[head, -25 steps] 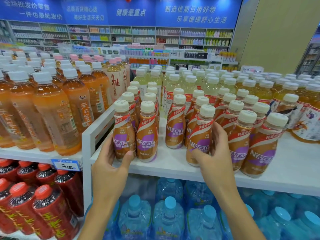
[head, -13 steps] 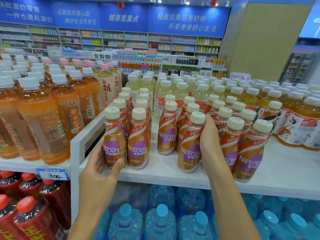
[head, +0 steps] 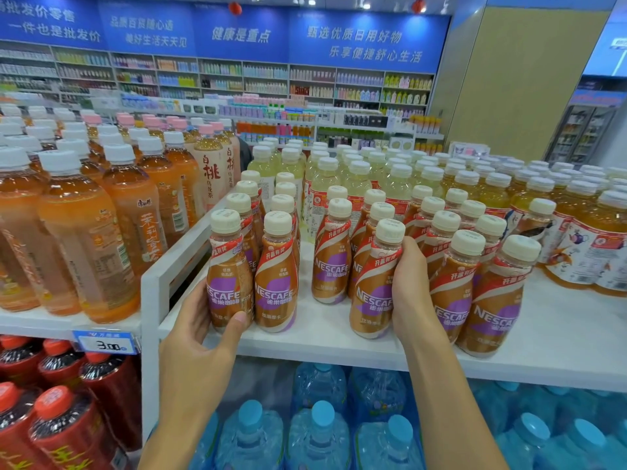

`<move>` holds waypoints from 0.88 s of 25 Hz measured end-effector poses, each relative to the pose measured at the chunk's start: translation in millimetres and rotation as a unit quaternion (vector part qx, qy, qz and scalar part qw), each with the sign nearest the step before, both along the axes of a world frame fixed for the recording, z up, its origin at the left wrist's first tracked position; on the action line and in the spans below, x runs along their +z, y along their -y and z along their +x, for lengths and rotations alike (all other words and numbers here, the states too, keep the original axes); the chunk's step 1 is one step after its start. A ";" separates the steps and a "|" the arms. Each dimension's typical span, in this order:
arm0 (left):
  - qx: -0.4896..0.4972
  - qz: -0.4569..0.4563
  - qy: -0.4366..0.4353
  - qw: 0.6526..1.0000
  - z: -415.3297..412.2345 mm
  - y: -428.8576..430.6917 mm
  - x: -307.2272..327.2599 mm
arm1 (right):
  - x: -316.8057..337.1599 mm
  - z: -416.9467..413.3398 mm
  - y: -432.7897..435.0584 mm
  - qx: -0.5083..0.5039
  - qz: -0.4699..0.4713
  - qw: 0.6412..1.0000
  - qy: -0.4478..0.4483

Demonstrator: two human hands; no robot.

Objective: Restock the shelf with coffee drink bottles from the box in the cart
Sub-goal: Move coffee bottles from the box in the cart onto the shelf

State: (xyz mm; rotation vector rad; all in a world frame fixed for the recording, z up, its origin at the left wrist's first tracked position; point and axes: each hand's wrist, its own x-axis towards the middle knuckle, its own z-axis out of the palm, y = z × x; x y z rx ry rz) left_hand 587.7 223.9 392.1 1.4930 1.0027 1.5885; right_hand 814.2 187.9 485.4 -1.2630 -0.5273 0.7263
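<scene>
Several brown Nescafe coffee drink bottles with cream caps stand in rows on the white shelf (head: 325, 337). My left hand (head: 200, 330) grips the front-left coffee bottle (head: 228, 266) low down, thumb across its label. My right hand (head: 409, 286) wraps round the right side of another front coffee bottle (head: 373, 283), fingers hidden behind it. A gap on the shelf separates the two left rows from the rows at the right. The box and cart are out of view.
Tall orange tea bottles (head: 84, 232) fill the shelf to the left behind a white divider (head: 149, 293). Pale yellow drinks (head: 356, 178) stand behind the coffee. Large blue water jugs (head: 319, 432) and red-capped dark bottles (head: 61, 422) sit below. A price tag (head: 105, 344) hangs at the left.
My right hand has slid a little further round its bottle. The left hand keeps its grip on the front-left bottle. The camera has moved closer to the shelf.
</scene>
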 end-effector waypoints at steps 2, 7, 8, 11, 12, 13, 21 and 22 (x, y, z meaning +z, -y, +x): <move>-0.003 -0.021 -0.003 1.000 1.0 -1.8 -4.5 | -3.6 1.8 -3.0 0.012 0.003 1.000 -0.008; -0.005 -0.008 0.001 1.000 0.1 -2.8 -6.0 | -6.4 8.0 -8.5 0.019 -0.026 0.999 -0.003; -0.005 -0.011 -0.004 1.000 -0.5 -2.1 -4.4 | -5.7 7.7 -10.5 0.019 -0.028 0.999 0.001; -0.005 -0.016 -0.005 1.000 -1.3 -3.1 -4.1 | -7.9 7.2 -16.5 0.031 -0.005 0.999 0.013; -0.008 -0.017 -0.005 1.000 -1.7 -3.2 -4.0 | -9.2 7.3 -17.7 0.032 0.001 0.999 0.012; -0.007 -0.016 -0.005 1.000 -1.3 -2.9 -3.5 | -9.1 7.2 -17.3 0.037 0.001 0.999 0.013; -0.003 -0.004 -0.001 1.000 1.4 -0.8 -2.7 | -9.6 7.7 -21.5 0.041 -0.011 0.999 0.015; -0.002 -0.003 -0.002 1.000 0.9 -0.6 -2.5 | -9.6 7.4 -22.6 0.039 -0.014 0.999 0.017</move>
